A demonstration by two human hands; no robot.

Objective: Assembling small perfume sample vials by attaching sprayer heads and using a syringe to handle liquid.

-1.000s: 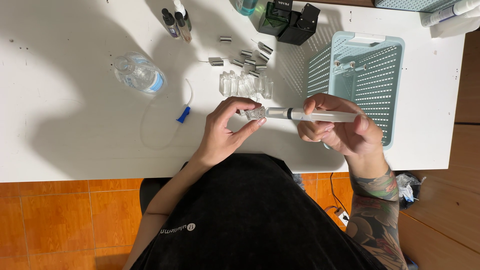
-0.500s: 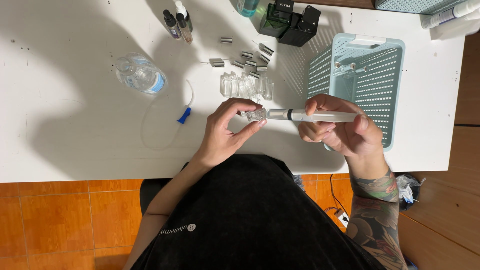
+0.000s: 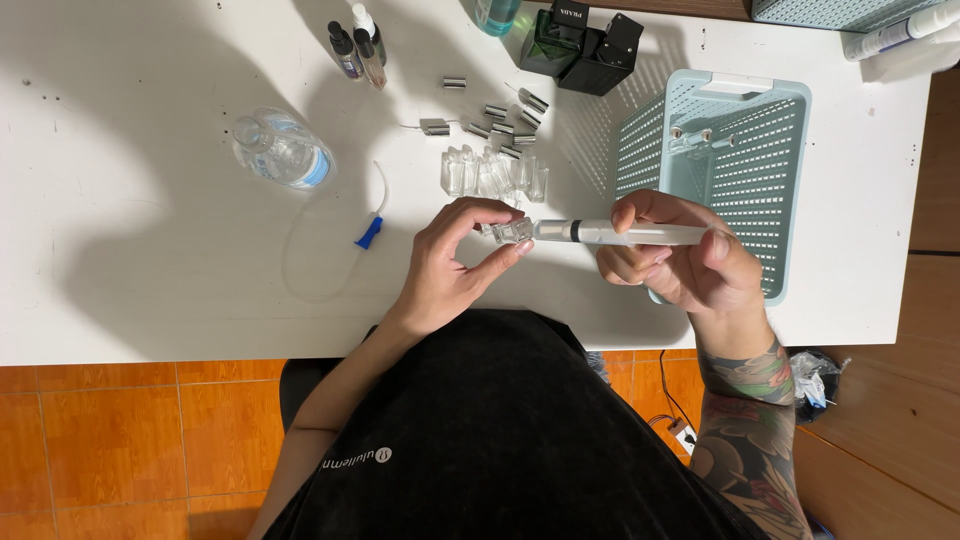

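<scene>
1. White table point(image 3: 150, 250), with a pale blue basket point(image 3: 740, 150) at its right.
2. Right hand point(image 3: 690, 265) is closed round a syringe point(image 3: 620, 233) — long axis level, tip pointing left.
3. Left hand point(image 3: 455, 265) pinches a small clear vial point(image 3: 512, 230) at that tip.
4. Dark boxes point(image 3: 585, 40) stand at the far edge — labels unreadable.

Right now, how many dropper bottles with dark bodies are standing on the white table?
2: both dropper bottles stand side by side at the table's far edge, beyond the lying plastic water bottle. None seems hidden.
</scene>
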